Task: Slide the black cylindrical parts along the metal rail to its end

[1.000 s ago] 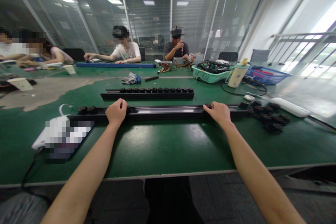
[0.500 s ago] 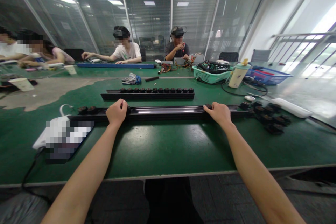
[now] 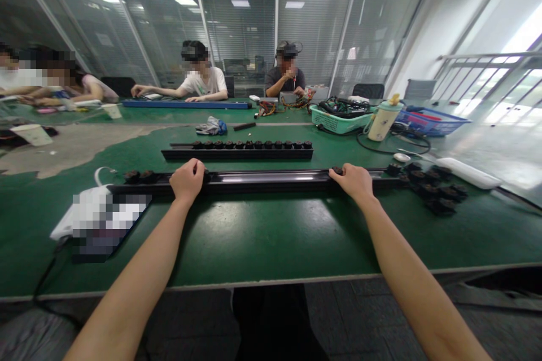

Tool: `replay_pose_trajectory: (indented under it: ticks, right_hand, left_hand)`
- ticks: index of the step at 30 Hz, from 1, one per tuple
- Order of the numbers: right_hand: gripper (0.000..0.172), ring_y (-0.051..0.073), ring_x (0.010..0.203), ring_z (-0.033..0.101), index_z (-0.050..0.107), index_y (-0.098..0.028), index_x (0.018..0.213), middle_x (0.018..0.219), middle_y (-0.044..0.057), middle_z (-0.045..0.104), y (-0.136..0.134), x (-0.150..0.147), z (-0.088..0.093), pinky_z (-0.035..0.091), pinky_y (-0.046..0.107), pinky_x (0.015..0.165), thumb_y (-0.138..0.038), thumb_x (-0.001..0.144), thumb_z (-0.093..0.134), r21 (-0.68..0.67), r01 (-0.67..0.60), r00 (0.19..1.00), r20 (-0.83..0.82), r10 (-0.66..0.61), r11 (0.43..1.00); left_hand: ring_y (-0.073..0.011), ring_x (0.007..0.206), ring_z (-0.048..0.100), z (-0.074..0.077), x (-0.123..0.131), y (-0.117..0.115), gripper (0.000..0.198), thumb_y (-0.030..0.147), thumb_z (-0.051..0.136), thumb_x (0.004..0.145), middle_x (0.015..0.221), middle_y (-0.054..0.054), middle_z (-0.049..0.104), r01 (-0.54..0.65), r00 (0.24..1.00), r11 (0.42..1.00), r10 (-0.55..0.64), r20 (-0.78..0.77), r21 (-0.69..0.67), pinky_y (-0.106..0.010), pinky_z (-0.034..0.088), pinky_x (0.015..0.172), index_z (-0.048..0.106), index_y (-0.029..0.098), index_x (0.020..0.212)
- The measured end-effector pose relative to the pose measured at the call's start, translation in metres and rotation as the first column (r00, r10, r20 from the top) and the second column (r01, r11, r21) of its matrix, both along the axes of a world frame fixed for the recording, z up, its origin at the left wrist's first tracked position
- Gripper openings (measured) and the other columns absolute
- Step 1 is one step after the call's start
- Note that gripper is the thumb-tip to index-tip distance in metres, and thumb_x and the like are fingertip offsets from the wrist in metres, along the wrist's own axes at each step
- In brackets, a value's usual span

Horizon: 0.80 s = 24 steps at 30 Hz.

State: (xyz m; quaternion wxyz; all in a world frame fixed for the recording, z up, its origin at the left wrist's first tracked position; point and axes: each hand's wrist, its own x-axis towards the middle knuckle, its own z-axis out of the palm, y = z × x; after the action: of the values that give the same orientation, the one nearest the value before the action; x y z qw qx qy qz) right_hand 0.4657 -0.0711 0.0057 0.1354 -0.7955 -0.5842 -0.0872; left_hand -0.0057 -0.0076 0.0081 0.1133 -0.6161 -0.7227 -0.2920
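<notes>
Green table (image 3: 262, 248), glass partitions (image 3: 315, 22) on the far side. We record the long black rail (image 3: 271, 179) lying left to right before us. Our left hand (image 3: 187, 179) curls at its left part, grip hidden, so we cannot tell its hold; our right hand (image 3: 354, 180) pinches a small black module (image 3: 337, 170) at the right part.

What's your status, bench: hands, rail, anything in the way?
Left hand closed at long black rail. Right hand gripping small black part there. Cluster of black parts crowding rail's right end.
</notes>
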Motion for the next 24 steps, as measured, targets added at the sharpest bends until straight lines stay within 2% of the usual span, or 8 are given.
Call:
replay_pose_trajectory:
  ticks: [4, 10, 18, 24]
  right_hand:
    - [0.051, 0.030, 0.090, 0.071, 0.073, -0.015, 0.094, 0.093, 0.017, 0.076, -0.0004, 0.0006, 0.0003, 0.042, 0.034, 0.073, -0.060, 0.097, 0.047, -0.003, 0.015, 1.000, -0.014, -0.016, 1.000]
    - [0.055, 0.033, 0.092, 0.071, 0.075, -0.014, 0.098, 0.095, 0.020, 0.076, 0.0016, 0.0042, -0.0017, 0.045, 0.036, 0.075, -0.063, 0.094, 0.049, -0.003, 0.106, 0.991, -0.080, -0.106, 0.994]
    - [0.055, 0.033, 0.091, 0.071, 0.075, -0.014, 0.097, 0.094, 0.020, 0.076, 0.0021, 0.0051, -0.0033, 0.046, 0.036, 0.075, -0.062, 0.093, 0.049, 0.013, 0.099, 0.992, -0.086, -0.097, 0.995]
    - [0.057, 0.036, 0.096, 0.072, 0.076, -0.012, 0.100, 0.099, 0.023, 0.076, 0.0022, 0.0054, -0.0026, 0.047, 0.038, 0.077, -0.061, 0.092, 0.050, 0.008, 0.155, 0.983, -0.105, -0.154, 0.988]
  left_hand:
    - [-0.0258, 0.089, 0.066, -0.0009, -0.0005, 0.0007, 0.040, 0.041, 0.036, 0.103, 0.098, -0.007, 0.075, 0.001, 1.000, 1.000, -0.002, 0.005, 0.013, -0.032, 0.031, 0.066, 0.073, 0.026, 0.097]
    - [-0.0261, 0.090, 0.066, -0.0020, -0.0009, 0.0021, 0.040, 0.041, 0.037, 0.103, 0.099, -0.008, 0.075, -0.002, 1.000, 1.000, 0.002, 0.006, 0.007, -0.031, 0.032, 0.067, 0.073, 0.025, 0.097]
    - [-0.0268, 0.089, 0.066, -0.0021, -0.0015, 0.0016, 0.039, 0.041, 0.037, 0.103, 0.098, -0.008, 0.075, 0.005, 1.000, 1.000, -0.006, 0.011, 0.011, -0.032, 0.032, 0.067, 0.072, 0.025, 0.097]
    - [-0.0262, 0.088, 0.066, -0.0040, -0.0026, 0.0034, 0.040, 0.041, 0.036, 0.103, 0.097, -0.008, 0.075, 0.002, 1.000, 1.000, -0.002, -0.007, 0.018, -0.032, 0.030, 0.066, 0.072, 0.025, 0.097]
